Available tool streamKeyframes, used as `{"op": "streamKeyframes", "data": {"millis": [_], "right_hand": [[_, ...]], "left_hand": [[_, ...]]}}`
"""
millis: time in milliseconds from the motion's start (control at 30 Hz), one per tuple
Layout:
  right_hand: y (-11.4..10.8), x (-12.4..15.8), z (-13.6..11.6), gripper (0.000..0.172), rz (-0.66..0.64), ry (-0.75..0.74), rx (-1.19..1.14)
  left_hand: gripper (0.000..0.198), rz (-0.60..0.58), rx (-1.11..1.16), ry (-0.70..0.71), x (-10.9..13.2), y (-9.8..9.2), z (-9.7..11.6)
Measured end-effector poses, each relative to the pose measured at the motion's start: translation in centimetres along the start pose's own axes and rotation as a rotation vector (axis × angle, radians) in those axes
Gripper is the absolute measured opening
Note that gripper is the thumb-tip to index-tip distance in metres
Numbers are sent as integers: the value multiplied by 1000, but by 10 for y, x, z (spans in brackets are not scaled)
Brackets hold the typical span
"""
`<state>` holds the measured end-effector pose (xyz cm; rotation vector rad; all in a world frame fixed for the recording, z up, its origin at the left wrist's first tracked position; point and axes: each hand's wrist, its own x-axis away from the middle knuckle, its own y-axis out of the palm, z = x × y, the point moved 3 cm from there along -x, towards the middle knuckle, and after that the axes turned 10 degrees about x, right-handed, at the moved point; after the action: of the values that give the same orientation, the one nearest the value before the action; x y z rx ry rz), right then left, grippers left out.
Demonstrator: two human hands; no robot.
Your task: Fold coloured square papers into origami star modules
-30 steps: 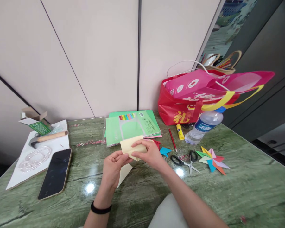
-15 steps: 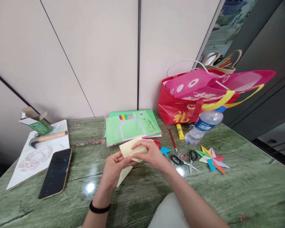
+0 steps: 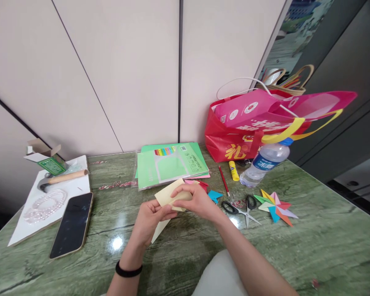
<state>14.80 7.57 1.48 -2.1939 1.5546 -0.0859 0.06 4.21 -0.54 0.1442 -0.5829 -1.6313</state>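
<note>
A folded sheet of pale yellow paper (image 3: 168,195) is held above the table, between both hands. My left hand (image 3: 148,220) pinches its lower left edge between thumb and fingers. From the right, my right hand (image 3: 199,201) grips the same sheet, its thumb in front and fingers curled over the top. Under the left hand a second pale yellow piece (image 3: 160,230) lies on the table, partly covered. Pink and red folded paper (image 3: 205,185) shows just behind the right hand, next to a blue folded piece (image 3: 215,195).
To the right lie scissors (image 3: 245,211), a multicoloured paper star (image 3: 276,206), a red pencil (image 3: 224,181), a yellow glue stick (image 3: 234,171) and a water bottle (image 3: 263,164). A red bag (image 3: 228,144) and green paper packs (image 3: 148,168) stand behind. Leftward are a phone (image 3: 72,226) and a sickle (image 3: 66,177).
Both hands keep their hold on the yellow paper. The left fingers beneath it have shifted slightly, and the sheet has tilted a little.
</note>
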Motion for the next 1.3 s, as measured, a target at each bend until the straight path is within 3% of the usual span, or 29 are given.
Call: {"op": "streamKeyframes", "data": {"millis": [167, 267, 367, 500, 600, 933, 1133, 1300], "right_hand": [[0, 0, -2, 6, 26, -42, 72], [0, 1, -6, 9, 120, -94, 196], [2, 2, -9, 31, 224, -123, 270], [5, 2, -7, 75, 318, -52, 260], [10, 1, -1, 89, 322, 44, 180], [13, 2, -2, 78, 327, 70, 138], [15, -1, 7, 67, 204, 115, -197], [12, -4, 9, 65, 214, 116, -246]], "left_hand": [[29, 18, 13, 21, -1, 1, -2], [29, 49, 52, 57, -2, 1, -3], [29, 89, 96, 102, -5, 1, -5], [27, 140, 166, 185, -6, 0, -5], [25, 164, 201, 225, -5, -1, -4], [32, 180, 235, 280, -6, 8, -8], [31, 228, 227, 317, -6, 4, -6], [33, 254, 253, 298, -5, 4, -2]]}}
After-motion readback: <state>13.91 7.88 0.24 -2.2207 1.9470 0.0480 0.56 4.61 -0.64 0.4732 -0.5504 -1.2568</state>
